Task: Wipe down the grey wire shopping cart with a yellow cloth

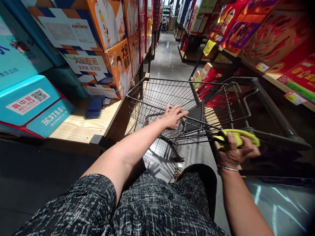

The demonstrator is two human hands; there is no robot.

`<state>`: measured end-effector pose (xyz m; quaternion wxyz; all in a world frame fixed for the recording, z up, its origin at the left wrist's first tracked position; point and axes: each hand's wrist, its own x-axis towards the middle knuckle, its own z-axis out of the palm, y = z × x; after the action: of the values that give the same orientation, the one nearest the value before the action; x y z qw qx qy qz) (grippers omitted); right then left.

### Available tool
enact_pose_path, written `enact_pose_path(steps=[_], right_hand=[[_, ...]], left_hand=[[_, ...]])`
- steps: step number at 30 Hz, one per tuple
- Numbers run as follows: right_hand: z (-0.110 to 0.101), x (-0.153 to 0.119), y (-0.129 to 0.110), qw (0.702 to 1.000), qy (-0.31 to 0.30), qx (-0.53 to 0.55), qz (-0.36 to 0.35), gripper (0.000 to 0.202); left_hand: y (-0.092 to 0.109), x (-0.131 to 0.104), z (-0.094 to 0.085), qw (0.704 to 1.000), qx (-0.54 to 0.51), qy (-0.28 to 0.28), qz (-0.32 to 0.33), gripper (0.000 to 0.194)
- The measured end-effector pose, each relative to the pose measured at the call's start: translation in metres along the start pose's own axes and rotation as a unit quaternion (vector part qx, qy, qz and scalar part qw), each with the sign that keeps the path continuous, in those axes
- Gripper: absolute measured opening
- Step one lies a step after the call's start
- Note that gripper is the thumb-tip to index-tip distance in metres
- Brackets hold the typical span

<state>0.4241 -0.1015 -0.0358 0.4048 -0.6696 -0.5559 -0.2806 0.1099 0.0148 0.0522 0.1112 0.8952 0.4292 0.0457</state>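
A black wire shopping cart [167, 80] stands sideways before me in the aisle, and its basket shows bare wires. My left hand [173, 116] is over the cart's near side rail with its fingers stretched out and apart; whether the palm touches the rail I cannot tell. My right hand [237, 152] is closed around a yellow-green cloth [237, 135] at the same rail, close to the handle end. The thick grey handle [277, 111] of the cart is to the right of this hand. Part of the cloth is hidden behind my fingers.
Stacked orange drink cartons [83, 64] and a turquoise box [34, 105] sit on a wooden shelf [73, 126] at left, beside a blurred dark-blue object [94, 106]. Red gift boxes [268, 39] fill the right shelf. A shiny floor [167, 49] runs down the aisle between the shelves.
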Motion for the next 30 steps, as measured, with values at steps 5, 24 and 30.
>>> enact_pose_path(steps=[5, 24, 30], right_hand=[[0.042, -0.077, -0.033, 0.985, -0.170, -0.002, -0.036, 0.056], [0.044, -0.078, -0.046, 0.949, -0.251, 0.045, -0.186, 0.049], [-0.033, 0.011, -0.011, 0.987, -0.042, 0.010, -0.157, 0.039]], left_hand=[[0.007, 0.005, 0.010, 0.998, -0.022, 0.017, 0.049, 0.089], [-0.014, 0.008, 0.018, 0.996, -0.063, 0.048, 0.048, 0.080], [-0.013, 0.008, 0.016, 0.996, -0.066, 0.044, 0.044, 0.077]])
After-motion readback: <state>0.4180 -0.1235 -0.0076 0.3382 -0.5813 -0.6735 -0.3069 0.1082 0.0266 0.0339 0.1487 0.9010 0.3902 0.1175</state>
